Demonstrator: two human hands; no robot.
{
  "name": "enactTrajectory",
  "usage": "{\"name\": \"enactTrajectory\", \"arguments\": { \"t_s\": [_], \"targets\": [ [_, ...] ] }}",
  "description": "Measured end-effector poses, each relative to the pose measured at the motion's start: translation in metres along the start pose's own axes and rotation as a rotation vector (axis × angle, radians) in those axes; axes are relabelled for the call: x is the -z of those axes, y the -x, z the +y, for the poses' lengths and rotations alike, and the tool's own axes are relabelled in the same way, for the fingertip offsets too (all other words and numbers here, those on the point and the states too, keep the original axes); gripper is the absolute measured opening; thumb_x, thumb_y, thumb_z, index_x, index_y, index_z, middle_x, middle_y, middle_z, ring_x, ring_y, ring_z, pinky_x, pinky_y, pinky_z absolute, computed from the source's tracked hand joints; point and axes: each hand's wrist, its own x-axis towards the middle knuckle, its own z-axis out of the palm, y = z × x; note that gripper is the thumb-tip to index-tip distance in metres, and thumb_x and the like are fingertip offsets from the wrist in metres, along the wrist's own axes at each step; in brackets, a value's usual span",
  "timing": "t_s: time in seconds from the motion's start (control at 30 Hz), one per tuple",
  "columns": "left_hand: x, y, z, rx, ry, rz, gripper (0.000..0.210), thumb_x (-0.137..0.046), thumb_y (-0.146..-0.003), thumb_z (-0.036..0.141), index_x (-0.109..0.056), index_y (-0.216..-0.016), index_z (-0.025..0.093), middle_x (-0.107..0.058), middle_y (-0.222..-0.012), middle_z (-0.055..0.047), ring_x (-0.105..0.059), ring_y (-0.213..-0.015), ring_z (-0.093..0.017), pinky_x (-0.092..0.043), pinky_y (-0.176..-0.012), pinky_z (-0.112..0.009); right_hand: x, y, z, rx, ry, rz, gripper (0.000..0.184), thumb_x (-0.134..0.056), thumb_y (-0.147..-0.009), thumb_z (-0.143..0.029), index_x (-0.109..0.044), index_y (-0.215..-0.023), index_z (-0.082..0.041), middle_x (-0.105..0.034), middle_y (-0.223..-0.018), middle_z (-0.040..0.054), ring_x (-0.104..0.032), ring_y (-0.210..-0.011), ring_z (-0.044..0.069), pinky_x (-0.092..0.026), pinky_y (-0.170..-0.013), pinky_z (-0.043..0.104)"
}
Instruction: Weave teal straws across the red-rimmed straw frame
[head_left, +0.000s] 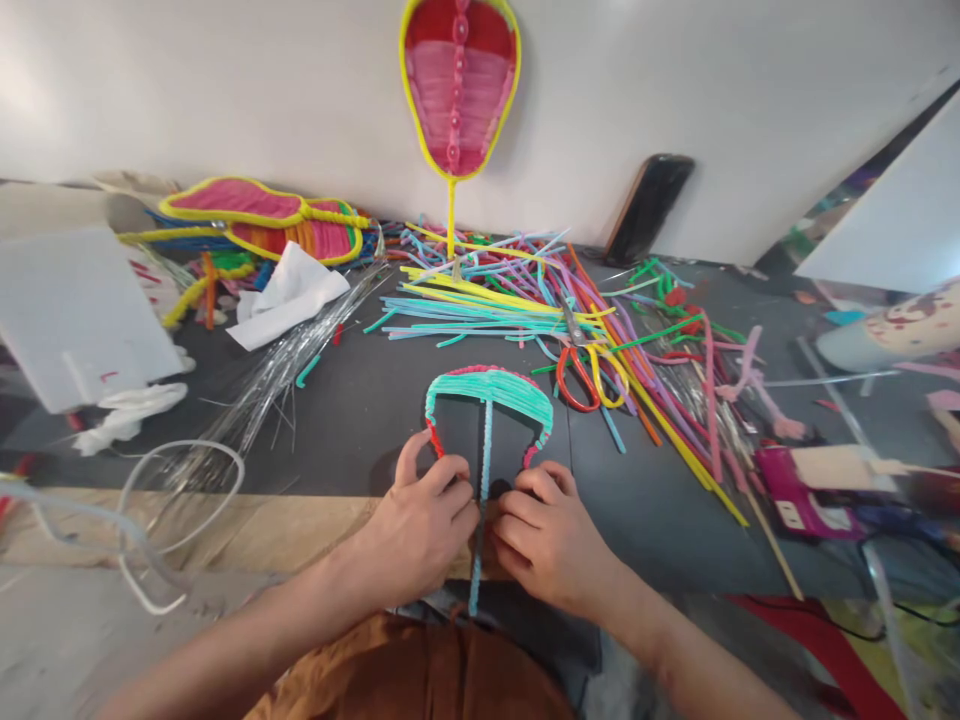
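Between my hands is a curved pipe cleaner frame [491,384], wrapped in turquoise along its top with red and pink on the outer edge and lower sides. A light blue pipe cleaner stem [484,470] runs from its middle down toward my lap. My left hand [424,515] is closed around the red lower left end. My right hand [551,540] pinches the pink lower right end, its fingers curled. Both sets of fingertips partly hide the frame's lower ends. Beyond the frame, scissors [579,375] with red and yellow handles lie on loose pipe cleaners [487,318].
A finished pink shape with yellow edging [459,95] stands against the white wall. A phone [649,208] leans to its right. Bundled silver wires [285,355], crumpled paper [289,295] and clear tubing [169,520] lie left. A magenta device [802,490] sits at right.
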Motion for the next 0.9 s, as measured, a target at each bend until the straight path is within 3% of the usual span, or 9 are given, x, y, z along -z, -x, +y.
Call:
{"name": "enactTrajectory", "arguments": {
  "t_s": [0.27, 0.4, 0.5, 0.6, 0.7, 0.9],
  "targets": [
    [-0.003, -0.001, 0.003, 0.057, 0.03, -0.017, 0.005, -0.053, -0.077, 0.019, -0.055, -0.074, 0.02, -0.058, -0.074, -0.002, -0.047, -0.1, -0.026, -0.007, -0.105, -0.063, -0.002, -0.002, -0.001, -0.002, 0.017, 0.005, 0.014, -0.062, -0.078, -0.02, -0.056, -0.065, -0.019, -0.06, -0.068, -0.0014, -0.046, -0.085, 0.018, -0.029, -0.088, 0.042],
    [0.001, 0.005, -0.004, 0.085, 0.077, 0.062, 0.004, -0.056, -0.079, 0.02, -0.059, -0.078, 0.021, -0.061, -0.075, 0.0, -0.048, -0.105, -0.025, -0.005, -0.106, -0.062, 0.007, 0.003, 0.003, -0.007, -0.058, 0.005, 0.004, -0.061, -0.082, -0.024, -0.064, -0.081, -0.022, -0.065, -0.085, 0.0009, -0.048, -0.092, 0.019, -0.034, -0.089, 0.04],
    [0.012, 0.015, -0.012, 0.224, 0.143, 0.176, 0.008, -0.055, -0.081, 0.021, -0.062, -0.085, 0.025, -0.064, -0.084, 0.0, -0.045, -0.109, -0.025, -0.004, -0.107, -0.059, 0.019, 0.012, 0.008, -0.076, -0.124, 0.112, 0.013, -0.06, -0.084, -0.023, -0.064, -0.096, -0.02, -0.065, -0.095, 0.0054, -0.049, -0.095, 0.02, -0.041, -0.085, 0.038],
    [0.019, 0.025, -0.012, 0.308, 0.158, 0.185, 0.018, -0.051, -0.082, 0.012, -0.063, -0.084, 0.026, -0.064, -0.085, 0.002, -0.044, -0.111, -0.023, -0.004, -0.108, -0.055, 0.023, 0.024, 0.007, -0.19, -0.104, 0.259, 0.015, -0.057, -0.084, -0.012, -0.064, -0.094, -0.02, -0.064, -0.089, 0.006, -0.05, -0.089, 0.02, -0.045, -0.08, 0.037],
    [0.015, 0.027, -0.003, 0.253, 0.126, 0.154, 0.013, -0.053, -0.084, 0.018, -0.062, -0.087, 0.027, -0.064, -0.086, 0.003, -0.045, -0.109, -0.022, -0.004, -0.108, -0.055, 0.014, 0.03, -0.003, -0.232, -0.084, 0.304, 0.017, -0.056, -0.084, -0.01, -0.064, -0.094, -0.02, -0.064, -0.087, 0.0061, -0.051, -0.086, 0.02, -0.046, -0.078, 0.037],
    [-0.003, 0.016, 0.011, 0.203, 0.053, 0.168, 0.008, -0.056, -0.085, 0.024, -0.063, -0.083, 0.024, -0.063, -0.082, 0.0, -0.048, -0.105, -0.022, -0.009, -0.107, -0.056, -0.008, 0.024, -0.021, -0.226, 0.009, 0.206, 0.012, -0.058, -0.085, -0.019, -0.067, -0.094, -0.021, -0.066, -0.088, 0.0056, -0.052, -0.089, 0.02, -0.043, -0.079, 0.036]
  ]
}}
